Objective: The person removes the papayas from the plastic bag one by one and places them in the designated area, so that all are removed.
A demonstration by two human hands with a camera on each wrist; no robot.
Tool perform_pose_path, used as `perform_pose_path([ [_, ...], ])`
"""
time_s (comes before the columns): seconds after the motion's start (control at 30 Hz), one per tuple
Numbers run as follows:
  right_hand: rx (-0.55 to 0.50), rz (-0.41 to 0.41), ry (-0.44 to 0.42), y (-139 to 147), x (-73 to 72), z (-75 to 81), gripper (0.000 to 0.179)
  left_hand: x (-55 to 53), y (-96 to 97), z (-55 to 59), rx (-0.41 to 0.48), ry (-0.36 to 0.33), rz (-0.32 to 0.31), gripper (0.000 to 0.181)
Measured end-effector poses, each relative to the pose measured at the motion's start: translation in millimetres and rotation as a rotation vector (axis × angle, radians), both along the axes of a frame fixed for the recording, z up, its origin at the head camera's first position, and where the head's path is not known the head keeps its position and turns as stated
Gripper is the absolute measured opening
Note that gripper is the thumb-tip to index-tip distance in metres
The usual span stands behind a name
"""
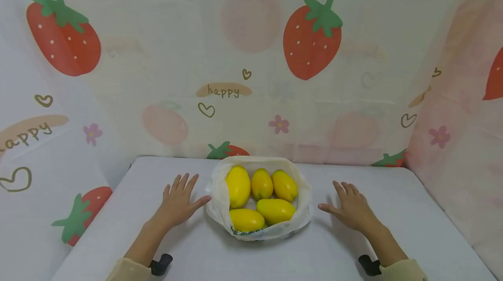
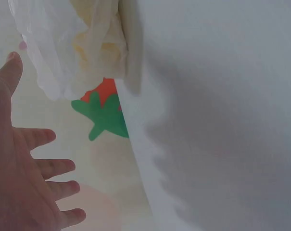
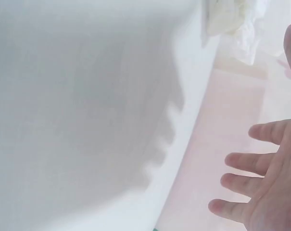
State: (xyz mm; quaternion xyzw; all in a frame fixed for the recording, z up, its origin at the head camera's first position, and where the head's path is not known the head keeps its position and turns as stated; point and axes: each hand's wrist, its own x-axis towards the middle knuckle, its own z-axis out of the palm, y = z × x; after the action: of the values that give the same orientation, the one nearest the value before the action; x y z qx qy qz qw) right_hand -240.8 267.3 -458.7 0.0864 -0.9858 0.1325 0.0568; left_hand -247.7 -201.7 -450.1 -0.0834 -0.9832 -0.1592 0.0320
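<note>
A white plastic bag (image 1: 302, 193) stands on the table with its mouth wide, its rim folded outward. Several smooth yellow mangoes (image 1: 239, 186) lie inside it. To the left of the bag, my left hand (image 1: 178, 202) hovers with fingers spread and holds nothing; its thumb tip comes close to the bag's side (image 2: 63, 48), and I cannot tell whether they touch. On the other side my right hand (image 1: 351, 209) is held above the table, fingers extended, with a small gap between its thumb and the bag. Both palms (image 3: 275, 192) face down or inward.
A white-covered table (image 1: 271, 263) carries the bag near its far edge. Behind and at both sides hangs a curtain (image 1: 251, 119) printed with strawberries, hearts and flowers. Dark wrist mounts (image 1: 161, 265) sit beneath both forearms.
</note>
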Motion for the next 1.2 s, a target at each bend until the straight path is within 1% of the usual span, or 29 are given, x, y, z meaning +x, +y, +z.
perform_pose_path([
  [0.2,-0.039,0.008,-0.027,-1,-0.3,1.6,0.095,-1.8,4.1,0.1,0.037,-0.022,0.002,0.087],
  [0.37,-0.059,0.02,-0.048,-2,0.9,-0.9,0.097,1.0,6.3,-0.3,0.11,-0.089,-0.018,0.087],
  [0.47,-0.079,0.039,-0.045,-3,1.1,-0.2,0.097,2.2,7.8,2.2,0.164,-0.127,-0.031,0.087],
  [0.63,-0.131,0.072,-0.031,-6,-0.7,5.2,0.094,-0.3,9.4,8.4,0.238,-0.151,-0.025,0.087],
  [0.8,-0.172,0.075,-0.046,-11,-2.4,13.0,0.093,-5.9,11.7,12.4,0.296,-0.16,-0.03,0.089],
  [0.97,-0.208,0.099,-0.034,-16,-3.1,17.9,0.09,-9.9,13.9,11.4,0.346,-0.163,-0.027,0.089],
  [1.2,-0.233,0.108,-0.032,-19,-1.3,20.9,0.088,-11.6,19.8,9.4,0.396,-0.192,-0.001,0.086],
])
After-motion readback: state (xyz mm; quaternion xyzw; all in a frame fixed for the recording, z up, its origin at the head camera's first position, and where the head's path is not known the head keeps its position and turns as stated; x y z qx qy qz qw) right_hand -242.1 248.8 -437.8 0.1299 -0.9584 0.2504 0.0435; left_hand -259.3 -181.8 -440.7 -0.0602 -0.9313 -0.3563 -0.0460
